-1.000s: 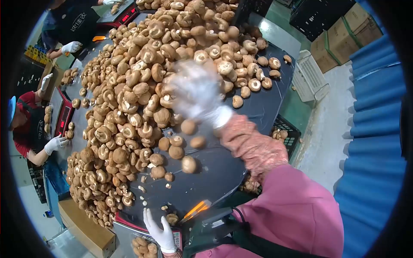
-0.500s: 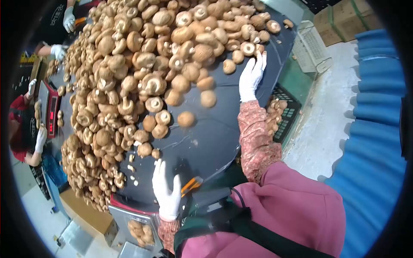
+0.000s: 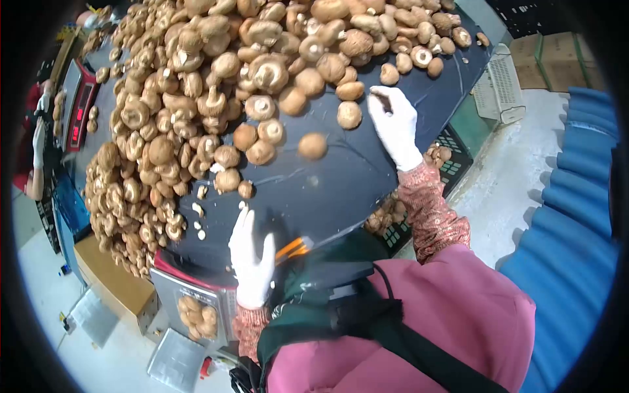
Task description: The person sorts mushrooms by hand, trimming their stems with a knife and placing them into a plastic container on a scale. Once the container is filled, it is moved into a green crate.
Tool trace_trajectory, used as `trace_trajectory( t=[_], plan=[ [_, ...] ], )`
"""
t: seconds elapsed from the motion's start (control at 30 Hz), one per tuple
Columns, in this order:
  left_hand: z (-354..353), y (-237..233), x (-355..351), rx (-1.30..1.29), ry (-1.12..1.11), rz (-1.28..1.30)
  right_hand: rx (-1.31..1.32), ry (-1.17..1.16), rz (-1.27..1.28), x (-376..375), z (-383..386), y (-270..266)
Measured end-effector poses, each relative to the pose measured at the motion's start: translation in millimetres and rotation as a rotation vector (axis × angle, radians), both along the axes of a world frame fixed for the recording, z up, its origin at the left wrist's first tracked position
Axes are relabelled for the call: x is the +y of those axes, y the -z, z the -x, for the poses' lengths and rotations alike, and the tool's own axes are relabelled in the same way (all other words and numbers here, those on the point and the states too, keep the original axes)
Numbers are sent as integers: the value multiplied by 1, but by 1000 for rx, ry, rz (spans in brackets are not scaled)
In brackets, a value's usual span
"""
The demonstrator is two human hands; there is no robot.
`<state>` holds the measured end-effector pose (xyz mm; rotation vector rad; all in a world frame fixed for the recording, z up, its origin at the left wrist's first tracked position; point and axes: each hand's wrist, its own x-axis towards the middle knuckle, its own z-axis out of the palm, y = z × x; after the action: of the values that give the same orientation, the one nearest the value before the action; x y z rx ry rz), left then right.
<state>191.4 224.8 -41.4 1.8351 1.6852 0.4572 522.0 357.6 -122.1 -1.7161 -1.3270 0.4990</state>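
Brown, round-capped mushrooms point(image 3: 216, 85) heap across the black desk point(image 3: 341, 190), some loose beside the gloved right hand point(image 3: 395, 124); whether it grips anything is unclear. The left hand point(image 3: 251, 259) lies flat, empty.

The heap of round brown mushrooms point(image 3: 216, 72) mixes tan and deep brown caps with cream undersides and pale stems. The glossy desk point(image 3: 341, 190) beneath them is black. The left hand point(image 3: 252, 259) and the right hand point(image 3: 396, 124) both wear white gloves. The knitted sleeve point(image 3: 429, 209) above the right hand is mottled red and pink, the padded jacket point(image 3: 452, 314) is plain pink, and the apron point(image 3: 321, 288) is dark green with a black strap. The slim tool point(image 3: 293, 249) beside the left hand is orange. The weighing scale point(image 3: 78, 105) is red. The slatted plastic basket point(image 3: 501, 88) is white, the cardboard boxes point(image 3: 557, 62) are brown with green bands, and the corrugated sheet point(image 3: 576, 229) is blue.
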Motion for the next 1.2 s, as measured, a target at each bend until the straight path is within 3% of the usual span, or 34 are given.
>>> trace_trajectory(
  t=[0.13, 0.2, 0.27, 0.3, 0.33, 0.4, 0.43, 0.47, 0.53, 0.63, 0.73, 0.87, 0.9, 1.03, 1.13, 1.2],
  plan=[
    [2, 2, -3, 3, 3, -34, -471, -104, 97, -25, 30, 7],
    [2, 1, -4, -1, 2, -34, -558, -109, 91, -28, 35, 18],
    [2, -1, -5, -10, 2, -34, -461, -92, 67, -22, 28, 29],
    [3, -1, -6, -8, 3, -40, -254, -74, 57, -21, 30, 27],
    [4, 1, -7, -8, 2, -49, -149, -101, 217, -21, 26, 15],
    [4, 2, -9, -23, -9, -55, 747, -238, 460, -20, 9, 6],
    [5, 1, -9, -38, -19, -52, 1202, -313, 387, -19, 8, 4],
    [5, 1, -10, -52, -29, -46, 1401, -153, 360, -26, 12, 2],
    [3, 1, -9, -136, -51, -21, 1583, -251, 368, -25, 14, -6],
    [-5, -3, -2, -380, -99, 124, 1643, -181, 402, -24, 27, -21],
    [-19, -13, 12, -672, -169, 350, 1566, -333, 571, -32, 50, -43],
    [-41, -10, 25, -1248, -312, 427, 1269, -589, 710, -62, 84, -46],
    [-41, -13, 25, -1186, -335, 476, 1101, -663, 790, -64, 93, -82],
    [-23, 4, 5, -1322, -402, 520, 786, -829, 868, -80, 95, -68],
    [-14, 1, -12, -1467, -516, 596, 65, -670, 208, -80, 92, -34],
    [-10, 6, -18, -1540, -491, 598, -135, -469, 188, -69, 87, -26]
  ],
)
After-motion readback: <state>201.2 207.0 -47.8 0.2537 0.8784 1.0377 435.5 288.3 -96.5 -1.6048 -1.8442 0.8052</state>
